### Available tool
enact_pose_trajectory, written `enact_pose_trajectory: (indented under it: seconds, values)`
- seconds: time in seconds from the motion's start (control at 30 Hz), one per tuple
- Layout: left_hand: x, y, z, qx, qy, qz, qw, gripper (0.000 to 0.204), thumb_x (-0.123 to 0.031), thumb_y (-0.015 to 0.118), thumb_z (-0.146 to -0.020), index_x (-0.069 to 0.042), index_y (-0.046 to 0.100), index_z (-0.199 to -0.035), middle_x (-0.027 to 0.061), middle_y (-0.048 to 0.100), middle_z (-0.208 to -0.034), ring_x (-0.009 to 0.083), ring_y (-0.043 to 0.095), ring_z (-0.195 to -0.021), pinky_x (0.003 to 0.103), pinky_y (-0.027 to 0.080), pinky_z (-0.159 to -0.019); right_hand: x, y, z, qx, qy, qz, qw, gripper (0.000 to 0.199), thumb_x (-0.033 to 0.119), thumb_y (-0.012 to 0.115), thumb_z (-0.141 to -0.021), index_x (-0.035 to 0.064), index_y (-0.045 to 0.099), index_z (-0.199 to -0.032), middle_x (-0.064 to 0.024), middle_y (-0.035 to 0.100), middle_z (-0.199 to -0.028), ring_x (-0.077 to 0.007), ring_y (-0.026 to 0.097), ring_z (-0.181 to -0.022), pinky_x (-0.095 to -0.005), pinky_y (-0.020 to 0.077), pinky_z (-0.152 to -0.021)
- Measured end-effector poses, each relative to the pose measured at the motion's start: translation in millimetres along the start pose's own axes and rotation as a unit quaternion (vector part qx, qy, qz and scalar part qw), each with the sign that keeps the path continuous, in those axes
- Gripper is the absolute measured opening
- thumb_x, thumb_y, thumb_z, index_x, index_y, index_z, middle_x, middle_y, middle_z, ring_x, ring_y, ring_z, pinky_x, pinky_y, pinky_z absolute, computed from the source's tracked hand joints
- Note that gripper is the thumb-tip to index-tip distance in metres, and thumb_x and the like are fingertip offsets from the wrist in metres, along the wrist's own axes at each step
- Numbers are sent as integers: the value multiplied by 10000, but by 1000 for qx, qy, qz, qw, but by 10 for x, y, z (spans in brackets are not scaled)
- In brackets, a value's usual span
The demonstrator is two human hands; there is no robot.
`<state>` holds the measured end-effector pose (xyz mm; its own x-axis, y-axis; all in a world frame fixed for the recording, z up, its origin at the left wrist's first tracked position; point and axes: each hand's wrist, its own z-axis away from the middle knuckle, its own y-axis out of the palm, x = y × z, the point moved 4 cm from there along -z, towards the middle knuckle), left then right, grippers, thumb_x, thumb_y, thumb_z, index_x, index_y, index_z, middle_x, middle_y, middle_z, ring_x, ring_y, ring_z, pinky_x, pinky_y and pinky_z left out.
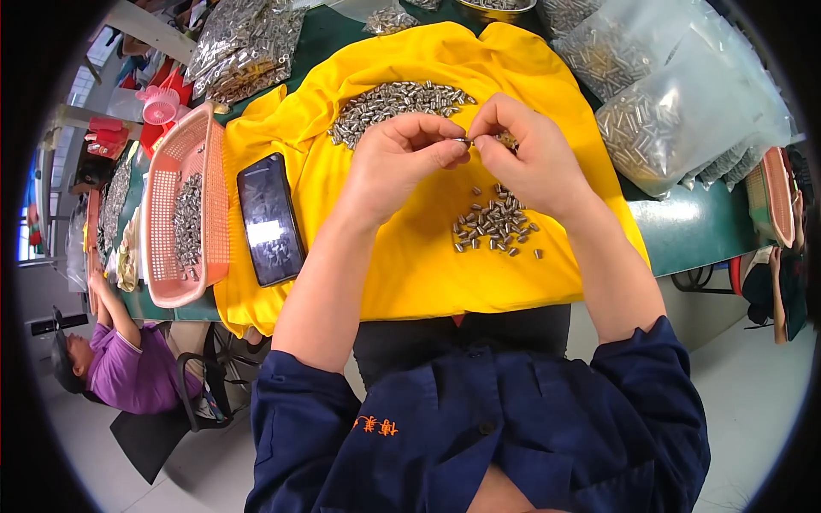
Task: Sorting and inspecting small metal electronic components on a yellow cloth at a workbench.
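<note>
Above the middle of the yellow cloth [410, 256], left hand [402, 158] and right hand [526, 158] meeting fingertip to fingertip, both pinching one small metal piece [463, 140] between thumb and forefinger, remaining fingers curled in. Beyond the hands, toward the far edge of the cloth, a long heap of silvery cylindrical parts [395, 103]; nearer than the hands, under the right wrist, a smaller scatter of the same parts [494, 224] lying loose on the yellow. On the left part of the cloth, a dark phone [269, 218] lying flat, screen up and catching light. Just off the cloth's left edge, touching it, a pink perforated basket [162, 282] with a strip of metal parts inside. Off the cloth's right and far-right corner, clear plastic bags [676, 94] stuffed with more silvery parts, resting on the green table [684, 231]. Off the far-left corner, more filled bags [244, 43] and a small pink fan [159, 105]. Past the bags on the right, at the table's end, a second pink basket [776, 197] seen edge-on. Well left of the cloth and lower, another person in a purple shirt [141, 372], seated on a dark chair, one arm raised to the table's edge. Below the cloth's near edge, dark blue sleeves [479, 419] of the wearer's own jacket.
</note>
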<state>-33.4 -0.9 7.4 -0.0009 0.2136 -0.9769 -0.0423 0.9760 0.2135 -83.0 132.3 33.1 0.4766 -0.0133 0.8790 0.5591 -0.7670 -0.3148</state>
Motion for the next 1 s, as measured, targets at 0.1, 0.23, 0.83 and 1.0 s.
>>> enact_pose_trajectory:
  seconds: [0.1,0.23,0.83,1.0]
  values:
    - [3,-6,7,-29,-8,-62,998,128,-12,595,-735,13,592,-860,44,609,-786,101,581,-716,207,469,-673,54,26,27,29,23,102,994,54,24,473,-727,20,482,-780,-56,495,-680,-145,475,-614,-249,389,-557]
    - [-13,13,14,-45,19,-139,989,117,-13,596,-724,3,597,-840,33,613,-773,79,570,-694,198,460,-658,39,86,34,17,17,160,987,42,51,469,-729,25,465,-762,-116,505,-631,-242,496,-570,-313,394,-521]
    - [127,-62,-9,-20,-39,115,992,144,-44,562,-782,-26,575,-924,27,578,-825,95,546,-741,204,443,-685,-61,-46,-3,-37,36,13,999,55,69,490,-733,30,491,-772,-22,500,-672,-98,446,-591,-233,374,-530]
    - [96,-5,10,-9,-46,153,987,140,-45,560,-784,-28,564,-923,43,580,-821,123,568,-742,231,464,-677,-77,-37,-15,-35,33,-27,998,44,62,488,-744,29,493,-773,-1,489,-676,-72,422,-590,-214,361,-523]
